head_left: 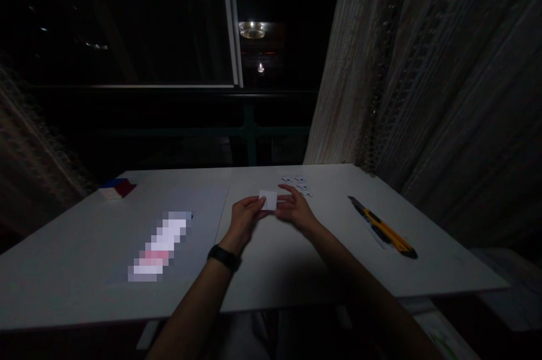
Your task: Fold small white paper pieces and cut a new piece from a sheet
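Observation:
My left hand [244, 219] is closed on a small white square of paper [268, 200], its thumb on the front face. This hand has a dark band on its wrist. At the paper's right edge is my right hand [296, 210], fingers apart and one raised above the rest. Its lower fingers reach the paper's edge, and whether they touch it I cannot make out. Just behind the right hand, several small white pieces with dark marks [300, 179] lie on the table.
On the white table [322, 286], a yellow-and-black box cutter [387, 230] lies at the right, blade out. A lit, pixelated phone-like shape [158, 247] rests on a pale sheet [207, 230] at the left. A blue, red and white block [116, 188] is farther left. Curtains [339, 78] hang beyond.

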### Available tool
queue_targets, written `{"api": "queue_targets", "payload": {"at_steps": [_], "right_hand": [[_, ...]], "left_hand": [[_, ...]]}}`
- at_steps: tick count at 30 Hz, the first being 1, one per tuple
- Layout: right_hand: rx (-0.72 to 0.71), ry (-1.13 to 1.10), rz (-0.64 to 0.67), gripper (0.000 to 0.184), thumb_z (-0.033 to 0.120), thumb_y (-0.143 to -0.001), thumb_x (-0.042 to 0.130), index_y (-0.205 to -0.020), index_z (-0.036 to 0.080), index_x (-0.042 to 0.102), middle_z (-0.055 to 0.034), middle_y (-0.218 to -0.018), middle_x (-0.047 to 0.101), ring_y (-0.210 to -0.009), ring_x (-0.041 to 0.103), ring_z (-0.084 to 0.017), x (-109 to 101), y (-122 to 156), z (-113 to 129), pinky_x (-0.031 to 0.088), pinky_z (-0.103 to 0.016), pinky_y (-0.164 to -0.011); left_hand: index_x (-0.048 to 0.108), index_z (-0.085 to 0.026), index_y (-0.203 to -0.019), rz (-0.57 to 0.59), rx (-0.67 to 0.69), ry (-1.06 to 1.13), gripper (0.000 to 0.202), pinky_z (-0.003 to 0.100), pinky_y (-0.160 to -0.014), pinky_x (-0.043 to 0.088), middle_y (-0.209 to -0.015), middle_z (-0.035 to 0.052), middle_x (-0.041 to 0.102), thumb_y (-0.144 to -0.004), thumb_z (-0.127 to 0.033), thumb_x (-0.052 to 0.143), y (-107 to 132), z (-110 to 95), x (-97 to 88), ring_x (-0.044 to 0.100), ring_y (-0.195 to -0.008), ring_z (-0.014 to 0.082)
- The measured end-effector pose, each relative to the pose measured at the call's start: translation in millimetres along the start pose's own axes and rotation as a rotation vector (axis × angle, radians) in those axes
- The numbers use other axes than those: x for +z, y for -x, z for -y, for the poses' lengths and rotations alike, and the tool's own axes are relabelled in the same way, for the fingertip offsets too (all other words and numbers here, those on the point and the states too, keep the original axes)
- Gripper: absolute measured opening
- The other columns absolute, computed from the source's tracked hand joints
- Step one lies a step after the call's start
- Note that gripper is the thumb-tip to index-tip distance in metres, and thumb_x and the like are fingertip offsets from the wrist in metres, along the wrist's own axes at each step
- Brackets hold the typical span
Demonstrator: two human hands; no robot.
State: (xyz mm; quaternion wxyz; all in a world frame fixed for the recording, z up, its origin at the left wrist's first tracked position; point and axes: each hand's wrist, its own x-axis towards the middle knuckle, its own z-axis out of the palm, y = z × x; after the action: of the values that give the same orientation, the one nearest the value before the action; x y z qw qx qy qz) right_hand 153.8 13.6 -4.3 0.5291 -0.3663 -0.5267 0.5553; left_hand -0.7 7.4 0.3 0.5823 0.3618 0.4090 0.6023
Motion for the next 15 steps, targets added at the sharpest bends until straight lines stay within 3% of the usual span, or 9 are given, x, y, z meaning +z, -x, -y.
{"api": "queue_targets", "payload": {"at_steps": [3, 7, 15], "right_hand": [[-0.136, 0.083, 0.043, 0.06, 0.012, -0.047, 0.071, -0.104, 0.026, 0.056, -0.0042, -0.107, 0.058, -0.081, 0.06, -0.016, -12, -4, 4, 0.048, -0.028, -0.066], [-0.115, 0.168, 0.096, 0.034, 0.016, -0.056, 0.066, -0.09, 0.018, 0.064, -0.0042, -0.084, 0.065, -0.074, 0.061, -0.016, -19, -7, 1, 0.046, -0.028, -0.065], [-0.028, 0.191, 0.113, 0.026, 0.02, -0.055, 0.068, -0.081, 0.014, 0.066, -0.0012, -0.063, 0.065, -0.058, 0.06, -0.014, -13, -4, -4, 0.046, -0.027, -0.059]], "left_hand": [[0.062, -0.007, -0.084, 0.02, -0.051, -0.002, 0.031, 0.03, -0.064, 0.055, -0.075, 0.0102, 0.067, -0.059, -0.019, 0.076, -1, 0, -1.9, 0.065, -0.066, 0.018], [0.058, -0.007, -0.093, 0.021, -0.087, -0.033, 0.036, 0.035, -0.062, 0.057, -0.076, 0.0121, 0.067, -0.062, -0.018, 0.074, -3, 3, -4.3, 0.066, -0.062, 0.0206], [0.059, -0.007, -0.093, 0.072, -0.15, -0.072, 0.036, 0.03, -0.06, 0.057, -0.071, 0.0099, 0.066, -0.062, -0.019, 0.074, -1, 2, -3.7, 0.065, -0.059, 0.0182]]}}
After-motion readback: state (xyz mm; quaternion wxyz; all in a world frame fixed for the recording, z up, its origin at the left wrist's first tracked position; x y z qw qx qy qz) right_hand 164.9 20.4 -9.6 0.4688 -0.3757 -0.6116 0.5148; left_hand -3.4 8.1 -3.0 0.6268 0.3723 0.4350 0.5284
